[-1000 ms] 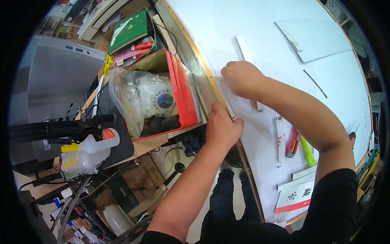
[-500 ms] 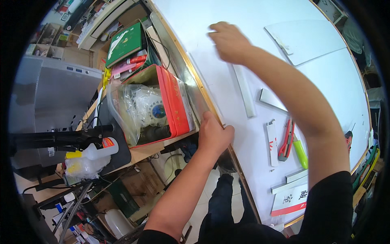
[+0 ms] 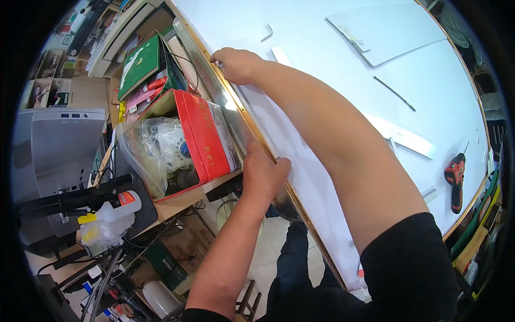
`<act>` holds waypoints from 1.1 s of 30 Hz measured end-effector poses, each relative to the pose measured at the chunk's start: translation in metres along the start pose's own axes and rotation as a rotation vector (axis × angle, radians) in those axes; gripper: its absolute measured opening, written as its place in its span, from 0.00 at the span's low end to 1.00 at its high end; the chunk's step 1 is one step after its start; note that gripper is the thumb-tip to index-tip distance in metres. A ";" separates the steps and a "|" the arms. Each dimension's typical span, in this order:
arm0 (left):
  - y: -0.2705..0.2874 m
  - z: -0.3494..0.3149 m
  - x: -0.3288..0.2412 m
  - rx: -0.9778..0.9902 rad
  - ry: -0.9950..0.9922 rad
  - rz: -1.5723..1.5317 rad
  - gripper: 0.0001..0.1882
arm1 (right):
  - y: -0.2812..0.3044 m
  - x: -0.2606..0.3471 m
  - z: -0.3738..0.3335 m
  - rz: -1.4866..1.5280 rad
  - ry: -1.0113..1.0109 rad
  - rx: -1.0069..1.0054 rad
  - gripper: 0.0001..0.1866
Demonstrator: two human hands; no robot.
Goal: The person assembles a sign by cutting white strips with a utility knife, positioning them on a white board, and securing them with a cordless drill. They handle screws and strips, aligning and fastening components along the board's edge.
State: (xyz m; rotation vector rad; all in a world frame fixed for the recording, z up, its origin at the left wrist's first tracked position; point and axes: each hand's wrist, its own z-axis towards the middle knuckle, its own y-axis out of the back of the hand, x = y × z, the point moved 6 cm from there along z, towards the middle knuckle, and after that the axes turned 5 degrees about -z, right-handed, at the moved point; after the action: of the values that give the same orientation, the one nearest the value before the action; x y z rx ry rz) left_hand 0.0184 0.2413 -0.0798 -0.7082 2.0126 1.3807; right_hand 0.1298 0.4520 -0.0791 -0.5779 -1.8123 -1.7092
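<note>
My left hand point(image 3: 264, 170) is closed at the wooden edge of the white table point(image 3: 316, 70), its thumb over the tabletop side and its fingers partly hidden. Farther along the same edge, my right hand point(image 3: 237, 65) reaches across with its fingertips pinched together. A small pale bit shows at those fingertips, too small to name. Close to the right hand, a white flat strip point(image 3: 280, 55) lies partly behind the forearm, with a bent hex key point(image 3: 267, 33) beyond it.
On the table lie a drill bit point(image 3: 394, 94), a white metal bar point(image 3: 407, 140), a red and black power drill point(image 3: 455, 182) and a thin white panel point(image 3: 397, 32). Left of the edge stand a red box point(image 3: 201, 137) with plastic bags, a green book point(image 3: 140, 67) and a white bottle point(image 3: 126, 208).
My right hand has moved left, from over the tabletop to the wooden edge. My left hand stays at the edge. The view has shifted, and the right arm now covers the cutter.
</note>
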 end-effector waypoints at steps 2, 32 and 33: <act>0.000 0.000 0.002 0.020 0.021 -0.025 0.26 | 0.004 -0.003 -0.001 0.005 0.010 -0.034 0.25; -0.001 -0.008 -0.003 0.042 0.058 0.149 0.30 | 0.050 -0.021 -0.235 -0.139 -0.365 -0.023 0.21; 0.001 -0.007 -0.004 0.027 0.035 0.123 0.30 | 0.049 -0.017 -0.253 -0.082 -0.387 -0.039 0.21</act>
State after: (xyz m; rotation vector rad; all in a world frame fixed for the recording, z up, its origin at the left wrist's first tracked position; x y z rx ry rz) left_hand 0.0196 0.2350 -0.0743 -0.6092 2.1288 1.4170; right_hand 0.2035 0.2066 -0.0506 -0.9140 -2.0931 -1.7829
